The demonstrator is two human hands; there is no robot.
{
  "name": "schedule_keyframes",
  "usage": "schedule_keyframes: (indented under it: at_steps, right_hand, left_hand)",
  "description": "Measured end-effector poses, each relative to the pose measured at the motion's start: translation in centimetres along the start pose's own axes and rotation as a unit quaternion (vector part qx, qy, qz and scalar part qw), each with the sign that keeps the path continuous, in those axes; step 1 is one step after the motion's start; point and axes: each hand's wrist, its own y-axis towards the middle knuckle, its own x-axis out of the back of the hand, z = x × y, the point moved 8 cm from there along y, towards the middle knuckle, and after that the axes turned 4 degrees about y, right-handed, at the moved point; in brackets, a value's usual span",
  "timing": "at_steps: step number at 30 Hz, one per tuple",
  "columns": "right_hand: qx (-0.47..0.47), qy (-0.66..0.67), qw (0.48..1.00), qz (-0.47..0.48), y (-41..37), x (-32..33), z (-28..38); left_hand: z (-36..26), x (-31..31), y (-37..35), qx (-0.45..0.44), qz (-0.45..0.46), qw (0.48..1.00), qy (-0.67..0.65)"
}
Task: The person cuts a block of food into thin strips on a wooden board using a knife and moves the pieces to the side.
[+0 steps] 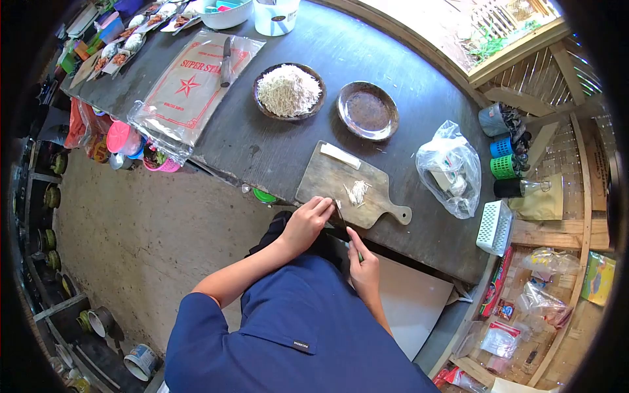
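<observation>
A wooden cutting board (375, 185) with a handle lies at the table's near edge. On it are a white block (340, 156) and a small pile of thin white strips (358, 192). My left hand (310, 221) rests at the board's near left edge, fingers pressed together over a small pale piece (337, 204). My right hand (363, 263) is closed round the handle of a knife (343, 219), whose blade points up beside my left fingertips. Beyond the board, a dark bowl (317, 112) holds a heap of white shreds (288, 90), next to a brown dish (368, 111).
A clear plastic bag (451, 171) with pale contents lies right of the board. Further left, a second knife (227, 62) rests on a printed plastic package (190, 92). A white bucket (276, 18) stands at the back. A white basket (494, 227) is at the right edge.
</observation>
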Motion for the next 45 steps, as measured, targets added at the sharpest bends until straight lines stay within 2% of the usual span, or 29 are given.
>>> schedule_keyframes:
  at_steps: [5,6,11,13,14,15,18,25,27,29,31,33,34,39,45]
  right_hand:
    - [-0.026,0.038,0.999,0.009,1.8,-0.8,0.4]
    - [-0.058,0.031,0.998,0.012,1.4,-0.4,1.2]
    - [-0.07,-0.006,0.997,0.017,0.4,-0.4,-0.5]
    - [-0.028,-0.008,1.0,0.002,1.4,-0.9,-0.7]
    - [-0.08,0.0,0.996,0.025,1.8,-1.1,0.0]
    - [-0.08,0.001,0.997,0.024,1.7,-1.1,0.0]
    - [-0.001,0.03,1.0,-0.001,1.7,-0.6,1.1]
    - [-0.064,0.022,0.997,0.024,1.8,-1.2,0.3]
    - [-0.054,0.025,0.998,0.021,1.9,-1.0,0.3]
    - [0.01,0.022,1.0,0.006,1.1,-0.4,0.0]
    - [-0.029,0.002,0.999,0.022,0.6,-0.4,-0.1]
    - [0.009,0.013,1.0,-0.006,0.7,-0.7,-0.4]
    - [-0.022,0.019,1.0,0.002,1.0,-0.9,-0.1]
    - [-0.01,0.022,1.0,0.005,1.3,-0.3,1.2]
    - [-0.075,-0.016,0.997,0.022,0.9,-0.6,0.1]
  left_hand:
    - [0.1,0.0,-0.1,0.009,-0.004,1.0,0.001]
    - [0.1,0.1,0.0,0.012,-0.007,1.0,-0.002]
    - [0.3,0.1,0.0,0.013,-0.007,1.0,-0.02]
    - [0.1,0.2,-0.1,0.011,-0.015,1.0,-0.007]
    - [0.1,0.2,-0.1,0.013,-0.007,1.0,-0.008]
    - [0.0,0.2,-0.1,0.011,-0.007,1.0,-0.007]
    - [0.3,0.4,0.1,0.016,-0.01,0.999,-0.029]
    - [0.2,-0.1,-0.5,0.018,-0.014,1.0,-0.019]
    - [0.5,0.0,-0.2,0.024,-0.025,0.999,-0.024]
    - [0.7,0.1,-0.1,0.018,-0.027,0.999,-0.022]
    - [0.4,0.3,-0.2,0.012,-0.038,0.999,-0.025]
    - [0.5,0.0,-0.2,0.017,-0.034,0.999,-0.025]
    - [0.4,0.0,-0.3,0.02,-0.032,0.999,-0.021]
    - [0.6,0.2,-0.2,0.022,-0.038,0.999,-0.025]
    - [0.5,0.0,-0.3,0.029,-0.03,0.998,-0.039]
